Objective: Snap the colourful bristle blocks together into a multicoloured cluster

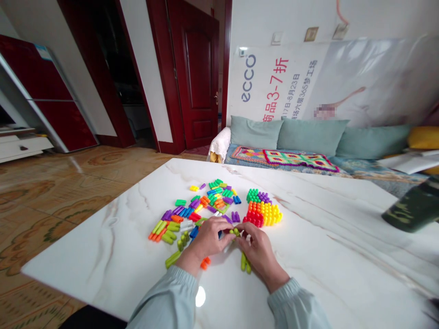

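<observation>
Between my two hands is a small lime-green bullet-shaped plastic building piece (234,231) with rounded tips. My left hand (213,235) pinches it from the left, while the fingers of my right hand (255,241) close on it from the right. Part of it is hidden by the fingers. Another lime-green piece (245,263) lies under the edge of my right hand. Just beyond that hand stands a cluster of upright pieces (263,209) in green, purple, orange, red and yellow. Loose pieces (187,212) of many colours spread out past my left hand, and an orange one (205,263) lies beside its wrist.
The white marbled table (329,265) carries all the pieces. A dark camouflage-patterned container (413,205) is at the right edge. Behind the table is a sofa with green cushions (310,136); a red door (197,73) stands farther left.
</observation>
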Motion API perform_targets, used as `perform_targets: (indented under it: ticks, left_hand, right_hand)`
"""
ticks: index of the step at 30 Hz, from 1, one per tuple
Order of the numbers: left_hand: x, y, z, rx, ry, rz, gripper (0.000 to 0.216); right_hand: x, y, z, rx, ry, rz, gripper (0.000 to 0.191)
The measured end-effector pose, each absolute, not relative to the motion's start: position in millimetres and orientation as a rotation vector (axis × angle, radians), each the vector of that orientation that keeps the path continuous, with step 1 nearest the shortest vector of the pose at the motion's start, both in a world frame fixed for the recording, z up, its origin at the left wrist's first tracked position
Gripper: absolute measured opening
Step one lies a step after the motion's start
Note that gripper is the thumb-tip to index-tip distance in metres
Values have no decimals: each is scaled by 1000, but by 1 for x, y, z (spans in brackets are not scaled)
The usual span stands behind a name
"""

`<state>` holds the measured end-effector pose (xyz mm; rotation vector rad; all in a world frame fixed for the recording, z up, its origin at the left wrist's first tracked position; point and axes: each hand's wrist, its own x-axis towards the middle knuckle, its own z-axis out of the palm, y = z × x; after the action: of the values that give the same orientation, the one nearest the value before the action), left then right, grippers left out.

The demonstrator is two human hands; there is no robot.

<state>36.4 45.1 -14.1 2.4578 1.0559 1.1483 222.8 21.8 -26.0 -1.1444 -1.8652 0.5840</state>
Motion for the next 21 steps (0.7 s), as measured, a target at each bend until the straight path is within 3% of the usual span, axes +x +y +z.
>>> perform_targets:
  ticks: [3,8,13,21]
  left_hand:
    - [35,46,-14,2395,1042,1225,12]
    - [35,47,-15,2385,1024,1233,13]
    - [35,49,-16,2383,1033,1258,14]
    - [36,49,-15,2372,1016,1282,15]
  right_hand:
    - [236,20,-22,-1136,-1669,390,16]
    - [277,24,-20,-1409,-1087,77,31]
    - [293,35,-36,-1730,-1229,70,35]
    - [288,37,-51,-1842,-1389,96,32]
